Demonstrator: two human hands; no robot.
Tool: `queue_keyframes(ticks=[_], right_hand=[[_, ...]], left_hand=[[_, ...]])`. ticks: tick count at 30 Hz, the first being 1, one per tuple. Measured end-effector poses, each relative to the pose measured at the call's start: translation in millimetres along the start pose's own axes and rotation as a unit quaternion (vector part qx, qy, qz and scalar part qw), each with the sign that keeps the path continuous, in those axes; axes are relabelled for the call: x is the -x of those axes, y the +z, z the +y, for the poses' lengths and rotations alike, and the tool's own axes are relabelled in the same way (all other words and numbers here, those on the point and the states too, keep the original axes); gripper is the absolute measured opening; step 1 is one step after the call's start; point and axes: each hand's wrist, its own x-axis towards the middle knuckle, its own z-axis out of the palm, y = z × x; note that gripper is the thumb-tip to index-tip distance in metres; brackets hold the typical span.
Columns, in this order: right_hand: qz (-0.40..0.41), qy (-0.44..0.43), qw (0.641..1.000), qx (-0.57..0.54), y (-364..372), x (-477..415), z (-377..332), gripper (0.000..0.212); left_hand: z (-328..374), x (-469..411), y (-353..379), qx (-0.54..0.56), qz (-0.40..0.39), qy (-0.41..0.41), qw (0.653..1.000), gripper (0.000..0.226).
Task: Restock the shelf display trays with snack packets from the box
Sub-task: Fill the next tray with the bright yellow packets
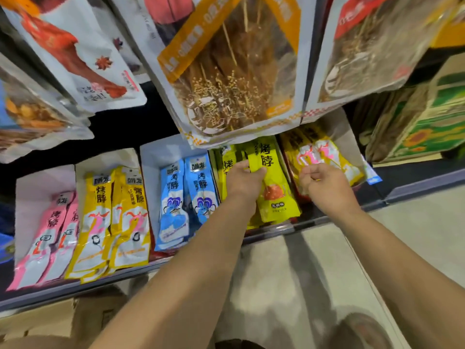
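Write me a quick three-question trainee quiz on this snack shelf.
1. True or false: the left hand grips a blue packet.
2. The pink packets lie: A left of the blue packets, B right of them, C above them.
3. Fill in: the packet in the left hand is ___ in colour.
Key: 1 false; 2 A; 3 yellow.
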Motion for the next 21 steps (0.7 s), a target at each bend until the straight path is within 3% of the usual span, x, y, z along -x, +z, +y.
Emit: queue_keyframes(ticks=[4,10,16,18,21], right_hand=[[-0.02,-0.008,1.0,0.01,4,-8,7,0.018],[-0.053,-0.041,0.997,0.036,10,-10,6,0.023],[-0.086,-0.115,0.98,0.138,6,4,-8,0.046],[-0.109,-0.154,0.965,0.182,4,13,-12,0.055],[-0.162,-0.218,0.939,0.211,8,25,-14,0.066]], left_hand=[[-9,-8,17,-0.074,0.021,0.028,0.997,0.048],[0,5,17,-0.227,0.026,0.108,0.967,0.065],[17,28,-29,-0.306,0.039,0.218,0.926,0.053],[11,33,-51,-0.339,0.03,0.203,0.918,0.056],[-9,40,-75,-0.364,-0.051,0.147,0.918,0.055]])
